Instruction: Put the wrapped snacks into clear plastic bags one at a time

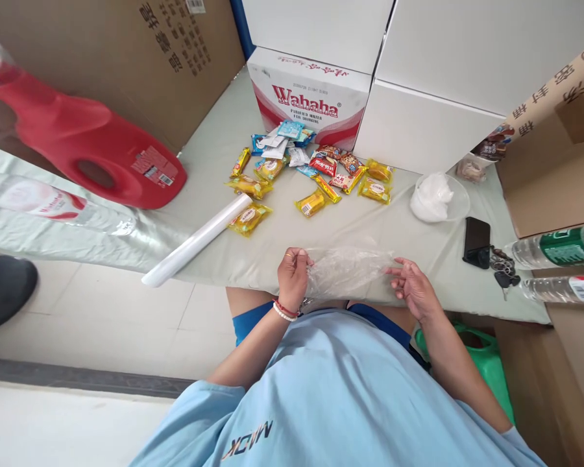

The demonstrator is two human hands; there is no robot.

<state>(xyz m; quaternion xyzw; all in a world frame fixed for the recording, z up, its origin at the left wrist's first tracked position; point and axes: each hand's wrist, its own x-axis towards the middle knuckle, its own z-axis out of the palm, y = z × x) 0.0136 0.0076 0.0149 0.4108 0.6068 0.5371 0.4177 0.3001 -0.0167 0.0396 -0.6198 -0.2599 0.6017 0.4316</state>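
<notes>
Plastic bag — clear, thin and crumpled — lies stretched between the two hands at the near edge of the table, its long axis running left to right, parallel to that edge and just in front of the person's body; the left hand pinches its left end, fingers curled closed on the film, while the right hand meets its right end with fingers half open, the tips touching or lightly nipping the plastic — how firmly, the picture does not show; both hands are equally near, one at each end. Beyond the bag, going by size: a red jug lies on its side at the far left; a Wahaha carton stands at the back of the table; a white roll lies slantwise, its near end poking past the table edge to the left of the left hand; a scatter of snack packets — mostly yellow — sits between carton and bag, well apart from the hands; a black phone lies to the right, near the right hand; keys rest just beside it.
</notes>
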